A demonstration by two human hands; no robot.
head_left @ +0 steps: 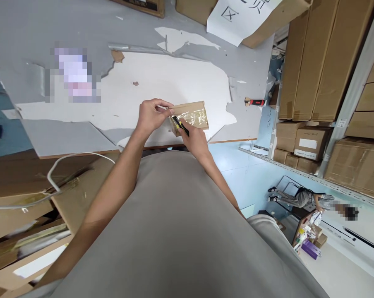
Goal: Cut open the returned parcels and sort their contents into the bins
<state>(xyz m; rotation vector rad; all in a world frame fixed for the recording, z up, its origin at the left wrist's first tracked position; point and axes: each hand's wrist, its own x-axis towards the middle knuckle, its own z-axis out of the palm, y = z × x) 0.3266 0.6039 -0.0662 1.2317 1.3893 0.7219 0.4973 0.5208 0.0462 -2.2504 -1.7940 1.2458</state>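
A small brown cardboard box (187,108) with clear shiny tape (197,119) across it lies close to the table's front edge. The fingers of my left hand (152,116) are closed on its left end, thumb and fingertips pinching the corner. My right hand (195,140) grips a black and yellow utility knife (181,125), its tip at the left part of the box. Whether the blade has gone into the tape I cannot tell. Part of the box's near side is hidden behind the right hand.
A red and black tool (255,102) lies on the table (252,70) at the right. Boxes and a paper sign (236,20) stand at the back. Shelves of cartons (311,62) rise on the right; open cartons (81,190) sit at the lower left. Another person (305,198) is farther off.
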